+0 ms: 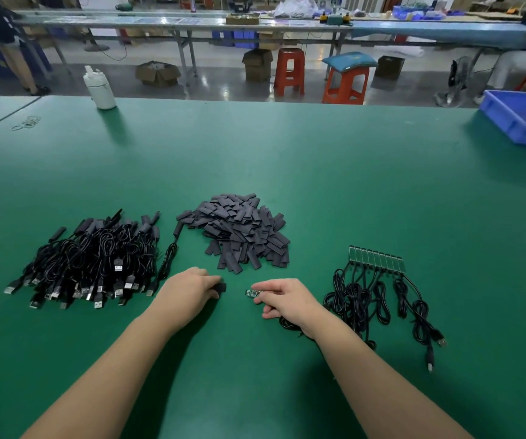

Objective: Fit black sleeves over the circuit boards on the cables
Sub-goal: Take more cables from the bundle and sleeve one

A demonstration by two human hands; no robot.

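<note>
A single wide-angle view looks from the person's head, forward and down across the green tabletop [318, 172]. Both forearms enter from the bottom edge, at 5 and 7 o'clock, and the hands sit close below the lens. Toward 12 o'clock the tabletop's far edge curves, and beyond it the view reaches the floor [217, 87] and a long bench [160, 22].

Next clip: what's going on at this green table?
A person is sleeving cable boards. The left hand grips a black sleeve; the right hand pinches a bare board, the two not yet joined. Loose sleeves lie ahead, finished cables left, unsleeved cables right.
</note>
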